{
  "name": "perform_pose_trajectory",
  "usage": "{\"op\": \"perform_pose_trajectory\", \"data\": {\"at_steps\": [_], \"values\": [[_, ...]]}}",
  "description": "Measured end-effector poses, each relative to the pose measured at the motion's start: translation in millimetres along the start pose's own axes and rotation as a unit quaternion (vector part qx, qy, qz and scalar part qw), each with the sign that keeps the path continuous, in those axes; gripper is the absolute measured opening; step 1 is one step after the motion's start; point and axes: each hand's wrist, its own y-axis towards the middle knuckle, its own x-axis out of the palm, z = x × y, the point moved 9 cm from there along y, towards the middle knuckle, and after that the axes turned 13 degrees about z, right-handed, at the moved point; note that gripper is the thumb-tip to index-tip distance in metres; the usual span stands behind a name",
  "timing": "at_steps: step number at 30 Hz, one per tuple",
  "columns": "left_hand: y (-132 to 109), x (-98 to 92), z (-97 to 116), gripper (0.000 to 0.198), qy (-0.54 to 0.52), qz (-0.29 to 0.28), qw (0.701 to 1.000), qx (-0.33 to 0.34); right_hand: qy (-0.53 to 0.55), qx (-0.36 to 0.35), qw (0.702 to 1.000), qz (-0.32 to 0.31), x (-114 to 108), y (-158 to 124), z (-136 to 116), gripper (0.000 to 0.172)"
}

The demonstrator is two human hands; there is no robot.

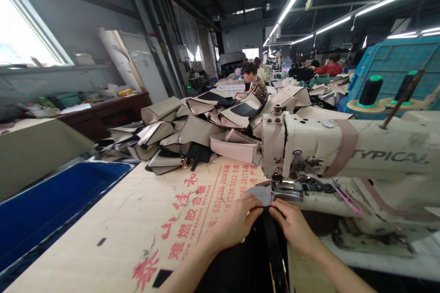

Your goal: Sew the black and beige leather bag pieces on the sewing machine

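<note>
In front of the sewing machine (pixel 309 146), my left hand (pixel 237 219) pinches the upper edge of a black bag piece (pixel 240 268). My right hand (pixel 292 224) grips the same edge just to the right, fingertips close to the other hand's. A grey lining-like flap (pixel 259 194) shows beyond my fingers, beside the machine's cylinder arm (pixel 288 190). Down from the held edge hangs a black strap (pixel 271 238) with gold-coloured metal at its lower end. The lower part of the black piece runs out of view.
Beige bags (pixel 195 132) lie heaped behind the plywood table (pixel 137 224). A blue bin (pixel 68 201) stands at the left. Black thread spools (pixel 370 91) sit behind the machine, near a blue crate (pixel 395 64). A person (pixel 256 84) works beyond the heap.
</note>
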Motion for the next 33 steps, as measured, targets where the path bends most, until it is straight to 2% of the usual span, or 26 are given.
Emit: {"op": "perform_pose_trajectory", "data": {"at_steps": [1, 4, 7, 9, 13, 16, 18, 21, 23, 27, 29, 33], "values": [[-6, 0.5, -2, 0.027, 0.011, -0.003, 1.0, -0.011, -0.007, -0.002, 1.0, 0.006, -1, -2, 1, 0.026], [-28, 8.3, -13, 0.056, 0.082, -0.007, 0.995, -0.055, -0.031, -0.013, 0.999, 0.021, -5, -9, 2, 0.026], [-41, 14.8, -19, 0.066, 0.144, 0.005, 0.987, -0.067, -0.055, -0.036, 0.998, 0.021, -8, -12, -3, 0.025], [-41, 15.3, -16, 0.065, 0.154, -0.006, 0.987, -0.037, -0.068, -0.058, 0.996, 0.007, -8, -12, -8, 0.024], [-29, 11.2, -8, 0.057, 0.116, -0.086, 0.988, 0.046, -0.089, -0.086, 0.992, -0.007, -7, -9, -13, 0.021], [-20, 8.8, -11, 0.07, 0.088, -0.098, 0.99, 0.057, -0.102, -0.077, 0.992, 0.013, -8, -8, -11, 0.021], [-18, 14.0, -13, 0.074, 0.087, -0.097, 0.99, 0.053, -0.107, -0.075, 0.991, 0.013, -8, -8, -11, 0.02], [-17, 21.7, -17, 0.064, 0.111, -0.098, 0.988, 0.043, -0.108, -0.084, 0.99, -0.015, -5, -10, -13, 0.018], [-17, 23.1, -21, 0.056, 0.096, -0.122, 0.988, 0.025, -0.106, -0.085, 0.99, -0.028, -6, -9, -13, 0.017], [-21, 24.0, -31, 0.044, -0.044, -0.202, 0.978, -0.025, -0.103, -0.056, 0.993, -0.021, -13, -6, -3, 0.019], [-23, 24.7, -39, 0.041, -0.088, -0.185, 0.977, -0.052, -0.099, -0.038, 0.994, -0.015, -16, -7, 2, 0.02], [-23, 24.9, -59, 0.037, -0.065, -0.05, 0.991, -0.109, -0.083, -0.01, 0.996, -0.021, -16, -11, 3, 0.024]]}}
